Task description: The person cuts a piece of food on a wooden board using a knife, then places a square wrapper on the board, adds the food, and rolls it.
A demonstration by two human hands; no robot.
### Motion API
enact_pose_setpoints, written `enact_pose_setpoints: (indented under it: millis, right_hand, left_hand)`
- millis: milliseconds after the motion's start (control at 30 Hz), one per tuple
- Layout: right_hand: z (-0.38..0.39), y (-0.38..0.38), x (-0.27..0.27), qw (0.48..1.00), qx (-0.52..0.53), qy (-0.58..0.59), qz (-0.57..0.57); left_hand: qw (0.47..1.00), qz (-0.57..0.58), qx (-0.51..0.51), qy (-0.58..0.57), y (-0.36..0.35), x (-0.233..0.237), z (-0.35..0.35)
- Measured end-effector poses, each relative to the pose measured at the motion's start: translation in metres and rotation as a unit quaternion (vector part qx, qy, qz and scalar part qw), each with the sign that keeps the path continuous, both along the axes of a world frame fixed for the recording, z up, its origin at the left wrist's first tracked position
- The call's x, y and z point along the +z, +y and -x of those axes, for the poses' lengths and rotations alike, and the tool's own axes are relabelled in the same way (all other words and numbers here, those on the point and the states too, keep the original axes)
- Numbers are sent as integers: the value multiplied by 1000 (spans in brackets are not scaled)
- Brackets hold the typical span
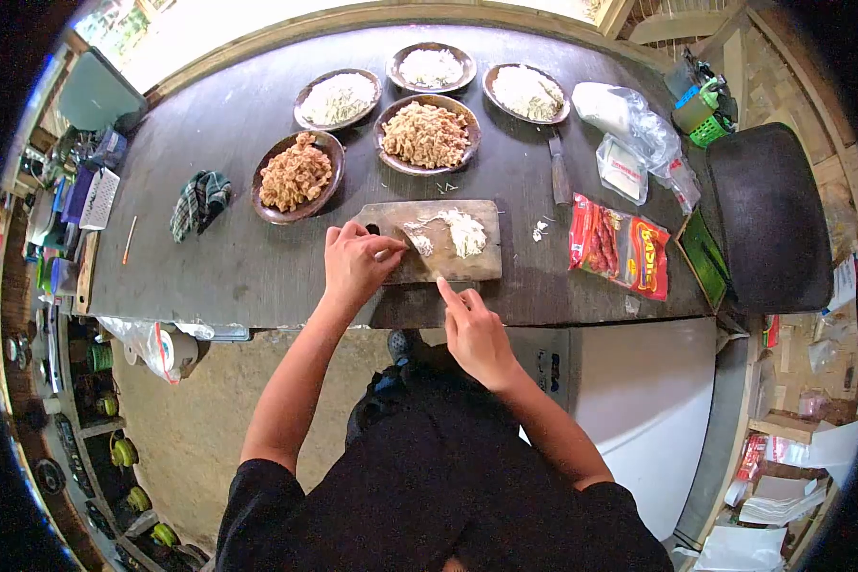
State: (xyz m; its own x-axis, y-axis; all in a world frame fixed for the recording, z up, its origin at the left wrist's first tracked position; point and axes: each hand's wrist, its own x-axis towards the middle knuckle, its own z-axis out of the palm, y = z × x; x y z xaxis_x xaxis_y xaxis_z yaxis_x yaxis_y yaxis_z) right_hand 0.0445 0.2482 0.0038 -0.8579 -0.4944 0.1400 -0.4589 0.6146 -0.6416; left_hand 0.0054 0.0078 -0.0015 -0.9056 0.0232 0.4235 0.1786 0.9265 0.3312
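Note:
A wooden cutting board (381,215) lies near the table's front edge, with two small piles of finely cut white shreds (465,234) on it. My left hand (357,262) is at the board's left part, thumb and fingers pinched together beside the smaller pile. Whatever sits in that pinch is too small to make out. My right hand (477,334) is at the board's front edge, its index finger stretched toward the board and the other fingers curled. Anything inside those curled fingers is hidden.
Behind the board stand brown plates of white shreds (341,99) and of browned crumbly food (427,134). A knife-like tool (559,172), a red food packet (620,246) and plastic bags (629,124) lie to the right. A checked cloth (200,203) lies left. A black chair (767,219) stands right.

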Motion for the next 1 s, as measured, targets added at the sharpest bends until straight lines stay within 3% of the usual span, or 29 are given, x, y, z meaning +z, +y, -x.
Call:
enact_pose_setpoints:
  millis: [167, 467, 733, 1000]
  right_hand:
    - [-9, 9, 5, 999, 14, -5, 39]
    - [-2, -3, -9, 999, 23, -12, -24]
    - [-9, 8, 1, 999, 13, 6, 43]
    - [-10, -2, 0, 1000, 14, 5, -14]
  left_hand:
    - [999, -14, 9, -30, 1, 3, -2]
    - [1000, -8, 3, -25, 0, 2, -1]
    - [1000, -13, 4, -20, 0, 2, -1]
    - [1000, -7, 0, -10, -1, -2, 1]
